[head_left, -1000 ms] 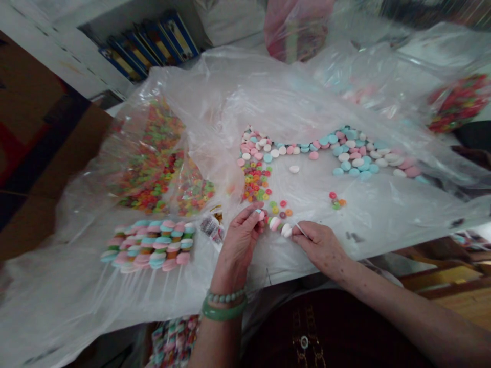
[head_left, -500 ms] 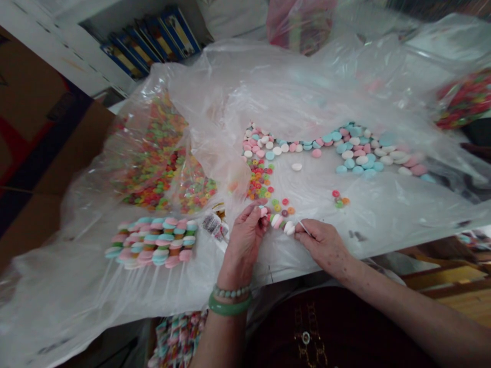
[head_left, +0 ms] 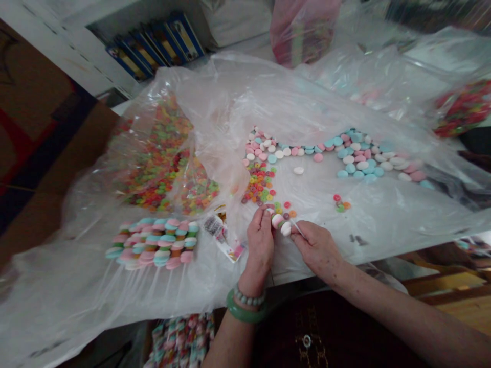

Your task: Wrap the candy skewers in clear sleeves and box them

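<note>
A candy skewer [head_left: 277,221] with pink and white discs and small green pieces between them is held between my two hands. My left hand [head_left: 261,237], wearing a green bangle and a bead bracelet, closes around its far end and hides the candies there. At the other end, beside two white discs, my right hand [head_left: 312,245] pinches the skewer, and a thin white stick [head_left: 298,228] shows by its thumb. Just beyond my fingers lie loose candy rings [head_left: 261,183]. A small printed packet [head_left: 226,237] rests left of my left hand.
Finished candy skewers [head_left: 155,243] lie in a row at left, white sticks towards me. Behind them is a clear bag of candy rings [head_left: 161,158]. Pink, white and blue candy discs [head_left: 358,156] spread along the back. A cardboard box [head_left: 46,128] stands far left.
My left hand has shifted right, closer to my right hand, and covers more of the skewer's far end. More of the printed packet shows. My right hand keeps its pinch.
</note>
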Demonstrator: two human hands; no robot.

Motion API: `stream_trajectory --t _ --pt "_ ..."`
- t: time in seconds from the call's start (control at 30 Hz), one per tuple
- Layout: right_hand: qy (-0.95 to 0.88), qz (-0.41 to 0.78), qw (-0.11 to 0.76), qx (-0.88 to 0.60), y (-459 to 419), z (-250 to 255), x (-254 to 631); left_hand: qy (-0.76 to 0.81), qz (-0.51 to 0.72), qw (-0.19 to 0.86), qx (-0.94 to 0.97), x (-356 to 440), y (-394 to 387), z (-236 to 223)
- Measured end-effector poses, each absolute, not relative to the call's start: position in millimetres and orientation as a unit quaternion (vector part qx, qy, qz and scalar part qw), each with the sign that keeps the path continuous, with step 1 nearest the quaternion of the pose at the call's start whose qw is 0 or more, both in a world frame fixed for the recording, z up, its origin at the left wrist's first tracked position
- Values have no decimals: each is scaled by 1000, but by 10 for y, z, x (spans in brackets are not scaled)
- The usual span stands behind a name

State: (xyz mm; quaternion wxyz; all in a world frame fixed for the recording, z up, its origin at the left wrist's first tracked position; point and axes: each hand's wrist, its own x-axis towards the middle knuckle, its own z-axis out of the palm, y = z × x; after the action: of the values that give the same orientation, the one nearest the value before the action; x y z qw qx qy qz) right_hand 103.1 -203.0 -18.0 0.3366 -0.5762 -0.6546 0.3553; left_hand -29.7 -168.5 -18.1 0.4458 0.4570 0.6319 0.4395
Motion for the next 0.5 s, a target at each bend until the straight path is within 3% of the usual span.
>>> stream_trajectory --t 0.17,0.4,0.5 --pt "-624 394 305 -601 -1997 -183 995 596 465 485 439 -254 -1727 -110" --pt "-569 460 250 -634 -2105 -38 1020 603 465 461 456 -271 -1911 50" --pt "-554 477 274 -624 -2235 147 971 607 447 434 493 -357 -2047 288"
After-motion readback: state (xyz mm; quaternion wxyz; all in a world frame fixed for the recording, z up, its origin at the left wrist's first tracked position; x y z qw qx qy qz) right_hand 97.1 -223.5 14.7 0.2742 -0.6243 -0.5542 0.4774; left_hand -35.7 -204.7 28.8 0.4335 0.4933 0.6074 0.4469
